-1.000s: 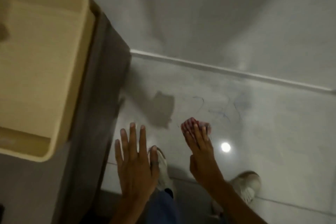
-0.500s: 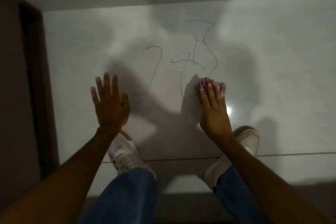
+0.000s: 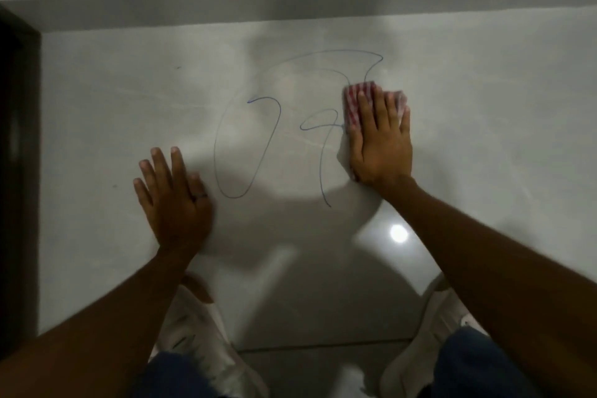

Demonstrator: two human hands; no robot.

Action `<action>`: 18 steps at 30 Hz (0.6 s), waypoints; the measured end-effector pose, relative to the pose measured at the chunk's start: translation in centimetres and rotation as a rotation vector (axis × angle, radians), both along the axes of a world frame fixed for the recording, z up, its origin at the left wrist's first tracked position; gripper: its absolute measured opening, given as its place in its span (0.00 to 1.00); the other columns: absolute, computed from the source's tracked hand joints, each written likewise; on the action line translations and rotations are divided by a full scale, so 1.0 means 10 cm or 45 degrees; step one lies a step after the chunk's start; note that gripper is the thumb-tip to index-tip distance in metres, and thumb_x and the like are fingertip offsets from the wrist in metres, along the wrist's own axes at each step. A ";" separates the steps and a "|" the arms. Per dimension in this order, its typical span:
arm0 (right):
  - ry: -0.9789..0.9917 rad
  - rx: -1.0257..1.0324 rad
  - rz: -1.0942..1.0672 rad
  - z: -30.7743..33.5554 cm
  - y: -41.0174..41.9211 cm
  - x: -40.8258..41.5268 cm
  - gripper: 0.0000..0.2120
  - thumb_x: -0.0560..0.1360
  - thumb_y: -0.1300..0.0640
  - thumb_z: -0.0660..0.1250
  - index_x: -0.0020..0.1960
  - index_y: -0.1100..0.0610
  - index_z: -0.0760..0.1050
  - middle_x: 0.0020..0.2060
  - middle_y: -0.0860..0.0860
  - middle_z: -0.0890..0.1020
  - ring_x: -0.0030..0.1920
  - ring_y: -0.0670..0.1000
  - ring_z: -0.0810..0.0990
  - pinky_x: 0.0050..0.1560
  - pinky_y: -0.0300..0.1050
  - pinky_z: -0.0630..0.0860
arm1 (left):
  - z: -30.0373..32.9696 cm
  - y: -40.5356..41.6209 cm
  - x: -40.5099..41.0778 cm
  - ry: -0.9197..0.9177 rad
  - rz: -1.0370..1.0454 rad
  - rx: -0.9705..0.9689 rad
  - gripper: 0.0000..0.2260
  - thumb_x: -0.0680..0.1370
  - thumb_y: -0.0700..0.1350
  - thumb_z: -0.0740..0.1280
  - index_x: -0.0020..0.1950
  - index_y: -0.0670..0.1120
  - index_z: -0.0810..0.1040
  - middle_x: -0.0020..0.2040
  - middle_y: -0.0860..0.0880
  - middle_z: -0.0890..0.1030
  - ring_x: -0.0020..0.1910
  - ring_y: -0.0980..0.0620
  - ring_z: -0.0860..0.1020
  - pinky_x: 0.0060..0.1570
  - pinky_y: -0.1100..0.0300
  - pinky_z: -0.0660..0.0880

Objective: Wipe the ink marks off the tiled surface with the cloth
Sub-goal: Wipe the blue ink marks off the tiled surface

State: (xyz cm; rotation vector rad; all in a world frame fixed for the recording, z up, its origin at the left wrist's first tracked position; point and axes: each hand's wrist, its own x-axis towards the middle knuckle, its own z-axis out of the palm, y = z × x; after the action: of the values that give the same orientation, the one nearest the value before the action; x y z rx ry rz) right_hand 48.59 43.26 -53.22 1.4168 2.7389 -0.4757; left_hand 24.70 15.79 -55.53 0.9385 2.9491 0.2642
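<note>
Blue ink marks [image 3: 245, 145] loop across the pale glossy tiled floor [image 3: 484, 139] in front of me. My right hand [image 3: 379, 139] lies flat on a red-and-white striped cloth [image 3: 353, 103], pressing it onto the right part of the scribble; the cloth shows above and left of the fingers. My left hand [image 3: 172, 197] rests flat on the tile, fingers spread, just left of the long ink loop, holding nothing. A ring sits on one of its fingers.
A grey skirting strip [image 3: 290, 6] and wall run along the far edge of the floor. A dark door frame or cabinet edge [image 3: 16, 171] stands at the left. My white shoes [image 3: 200, 349] and blue trousers are at the bottom. A lamp reflection [image 3: 398, 233] glares on the tile.
The view has dropped closer to the floor. My right hand with the cloth has moved forward onto the ink scribble, and my left hand has come down flat on the tile.
</note>
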 end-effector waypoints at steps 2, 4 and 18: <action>-0.020 0.027 0.034 -0.01 0.28 -0.23 0.31 0.89 0.43 0.46 0.89 0.50 0.43 0.90 0.53 0.48 0.90 0.60 0.45 0.90 0.67 0.46 | -0.03 -0.01 0.02 0.060 -0.001 0.004 0.26 0.89 0.53 0.51 0.87 0.48 0.60 0.87 0.39 0.60 0.86 0.34 0.58 0.84 0.36 0.54; -0.037 0.039 0.011 0.00 0.54 -0.48 0.31 0.89 0.42 0.44 0.89 0.49 0.43 0.90 0.52 0.48 0.90 0.59 0.44 0.90 0.66 0.45 | -0.03 -0.02 0.03 0.090 -0.008 0.003 0.26 0.89 0.52 0.53 0.87 0.47 0.60 0.87 0.38 0.61 0.86 0.34 0.59 0.84 0.36 0.55; -0.044 0.029 -0.010 0.00 0.75 -0.59 0.33 0.88 0.40 0.48 0.89 0.53 0.48 0.90 0.56 0.52 0.90 0.63 0.46 0.90 0.64 0.45 | -0.02 -0.01 0.03 0.091 0.002 0.023 0.25 0.89 0.53 0.52 0.87 0.47 0.62 0.86 0.39 0.62 0.86 0.35 0.60 0.84 0.36 0.56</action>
State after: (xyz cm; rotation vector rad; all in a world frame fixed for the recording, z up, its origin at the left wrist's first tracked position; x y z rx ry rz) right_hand 42.69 50.79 -53.18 1.4276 2.7213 -0.4170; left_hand 25.01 15.68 -55.70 0.9678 3.0175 0.2628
